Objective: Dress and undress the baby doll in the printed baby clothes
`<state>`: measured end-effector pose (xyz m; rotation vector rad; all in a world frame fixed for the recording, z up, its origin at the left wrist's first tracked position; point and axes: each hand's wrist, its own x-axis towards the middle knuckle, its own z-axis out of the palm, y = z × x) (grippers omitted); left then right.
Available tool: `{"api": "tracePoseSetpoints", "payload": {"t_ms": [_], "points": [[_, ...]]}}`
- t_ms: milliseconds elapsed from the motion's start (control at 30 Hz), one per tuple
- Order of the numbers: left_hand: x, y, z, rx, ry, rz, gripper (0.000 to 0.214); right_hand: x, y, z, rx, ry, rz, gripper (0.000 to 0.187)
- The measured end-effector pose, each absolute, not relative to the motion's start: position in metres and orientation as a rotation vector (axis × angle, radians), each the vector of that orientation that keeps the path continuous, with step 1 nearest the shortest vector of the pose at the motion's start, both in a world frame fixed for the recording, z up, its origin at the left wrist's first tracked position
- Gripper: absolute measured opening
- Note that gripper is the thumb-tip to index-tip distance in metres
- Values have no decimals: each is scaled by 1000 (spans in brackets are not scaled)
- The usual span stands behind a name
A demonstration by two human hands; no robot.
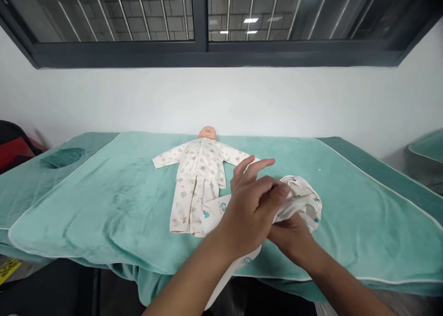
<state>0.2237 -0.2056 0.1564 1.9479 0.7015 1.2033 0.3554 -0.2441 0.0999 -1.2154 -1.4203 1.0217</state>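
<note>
A white printed cloth garment [304,200] is bunched up between my hands, with a loose length trailing down past the bed's front edge. My left hand [254,203] pinches it between thumb and forefinger, the other fingers lifted and spread. From below, my right hand [292,235] grips the gathered cloth, its fingertips partly hidden. Behind my left hand, a baby doll [207,132] lies on its back in a white patterned top [200,161] and matching trousers [183,205]. One printed part of the held cloth overlaps a trouser leg.
A green plush cover [138,187] with white piping spreads over the bed, which has a face hole [62,158] at the left. Behind stand a white wall [242,99] and a dark-framed window [204,53]. A red and black bag [15,147] is at far left.
</note>
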Motion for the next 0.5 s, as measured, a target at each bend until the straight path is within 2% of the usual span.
{"api": "tracePoseSetpoints", "payload": {"t_ms": [133,267,400,500], "points": [[208,-194,132,1937,807,1147,28,389,-234,104,-1291,-989,957,28],[160,-155,94,1914,1052,1258,27,440,-225,136,-1371,-719,580,31],[106,-113,54,1826,1547,1380,30,453,-201,113,-1715,-1003,443,38],[84,-99,34,1515,1719,1112,49,435,-179,66,-1977,-1313,420,48]]}}
